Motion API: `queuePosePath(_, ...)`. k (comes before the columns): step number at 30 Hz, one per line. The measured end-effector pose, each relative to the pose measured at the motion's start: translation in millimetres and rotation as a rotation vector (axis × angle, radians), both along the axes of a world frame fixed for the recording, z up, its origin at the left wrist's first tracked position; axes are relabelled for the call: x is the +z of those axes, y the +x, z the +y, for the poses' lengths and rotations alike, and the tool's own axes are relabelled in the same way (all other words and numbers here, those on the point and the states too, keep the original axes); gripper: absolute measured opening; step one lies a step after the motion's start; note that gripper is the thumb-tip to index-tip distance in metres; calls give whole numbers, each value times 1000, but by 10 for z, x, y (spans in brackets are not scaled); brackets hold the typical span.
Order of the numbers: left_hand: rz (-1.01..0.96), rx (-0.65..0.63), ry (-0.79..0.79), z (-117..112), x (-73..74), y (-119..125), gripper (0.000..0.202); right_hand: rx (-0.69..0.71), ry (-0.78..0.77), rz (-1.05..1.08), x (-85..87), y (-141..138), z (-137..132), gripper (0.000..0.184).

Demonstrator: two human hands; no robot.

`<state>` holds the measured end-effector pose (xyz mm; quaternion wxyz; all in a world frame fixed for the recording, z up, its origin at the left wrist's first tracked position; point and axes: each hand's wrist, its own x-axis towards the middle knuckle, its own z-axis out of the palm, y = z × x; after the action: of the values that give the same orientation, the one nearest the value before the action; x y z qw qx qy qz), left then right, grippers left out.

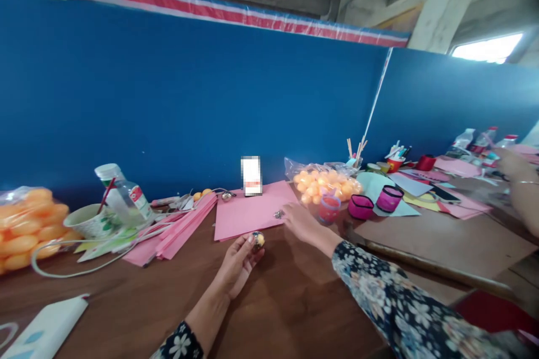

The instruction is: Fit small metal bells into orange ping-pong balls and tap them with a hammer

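Note:
My left hand (239,262) rests on the brown table (295,303) with its fingers closed on a small round ball (258,239) that looks gold and dark. My right hand (300,220) reaches forward onto the edge of a pink paper sheet (248,210), its fingertips at a small silver bell-like object (278,214); whether it grips that object I cannot tell. Just beyond the right hand stand a small red cup (329,207) and a clear bag of orange balls (324,182).
A stack of pink paper (177,233), a water bottle (122,193), a paper cup (90,220) and another bag of orange balls (29,227) lie at the left. Two pink-rimmed cups (374,202), coloured sheets and bottles sit at the right, where another person's arm (522,190) shows. A blue partition (210,95) backs the table.

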<state>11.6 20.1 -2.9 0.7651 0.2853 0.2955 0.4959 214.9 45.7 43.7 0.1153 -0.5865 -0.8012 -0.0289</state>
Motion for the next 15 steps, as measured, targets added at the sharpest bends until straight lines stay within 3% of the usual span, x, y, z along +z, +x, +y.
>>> queuePosePath(5, -6, -16, 22, 12, -29, 10, 16, -56, -38, -30, -162, -106, 300, 20)
queuePosePath(15, -17, -25, 54, 29, -83, 6, 17, 17, -77, -46, -317, -69, 432, 24)
